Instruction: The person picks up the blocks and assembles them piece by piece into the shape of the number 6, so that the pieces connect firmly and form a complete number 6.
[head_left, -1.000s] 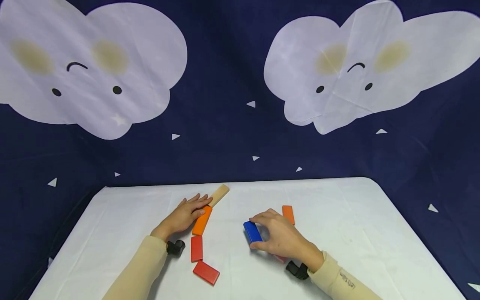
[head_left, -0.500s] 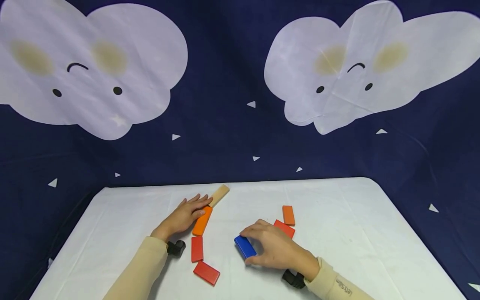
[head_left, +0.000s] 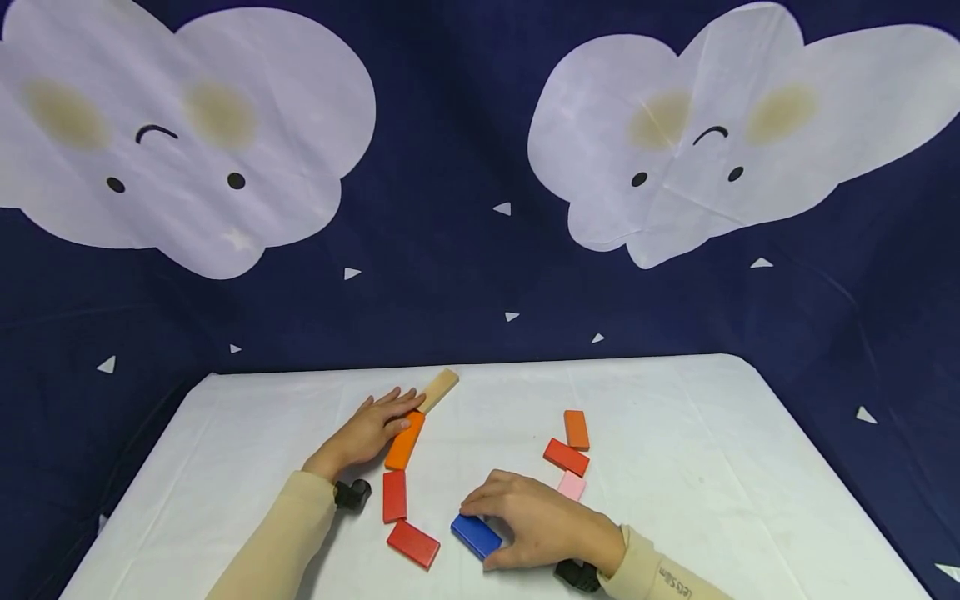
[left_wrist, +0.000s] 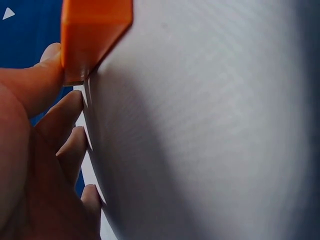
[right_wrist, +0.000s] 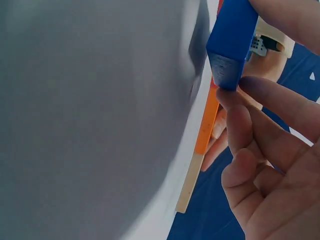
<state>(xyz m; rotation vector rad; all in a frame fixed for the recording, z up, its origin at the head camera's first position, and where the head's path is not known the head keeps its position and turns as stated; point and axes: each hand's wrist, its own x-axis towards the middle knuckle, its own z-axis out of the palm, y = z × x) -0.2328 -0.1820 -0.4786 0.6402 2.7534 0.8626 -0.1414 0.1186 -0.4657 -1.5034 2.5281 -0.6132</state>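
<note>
My right hand (head_left: 536, 521) holds a blue block (head_left: 476, 536) between thumb and fingertips, low at the front of the table. Seen by the right wrist camera, the blue block (right_wrist: 232, 40) has fingertips against its near end. My left hand (head_left: 375, 429) lies with fingers spread beside an orange block (head_left: 405, 442) and a plain wooden block (head_left: 438, 390). In the left wrist view the thumb touches the orange block (left_wrist: 95, 35). Two red blocks, one upper (head_left: 394, 497) and one lower (head_left: 413, 544), continue that row toward the front.
Right of centre, a second orange block (head_left: 577, 430), another red block (head_left: 566, 457) and a pink block (head_left: 572, 486) form a short line, the pink one partly behind my right hand. A white cloth covers the table (head_left: 712, 467); a dark blue curtain (head_left: 450, 292) with clouds hangs behind.
My right hand has carried the blue block left and toward the front, turning it slightly, and has uncovered the red and pink blocks on the right. My left hand stays in place.
</note>
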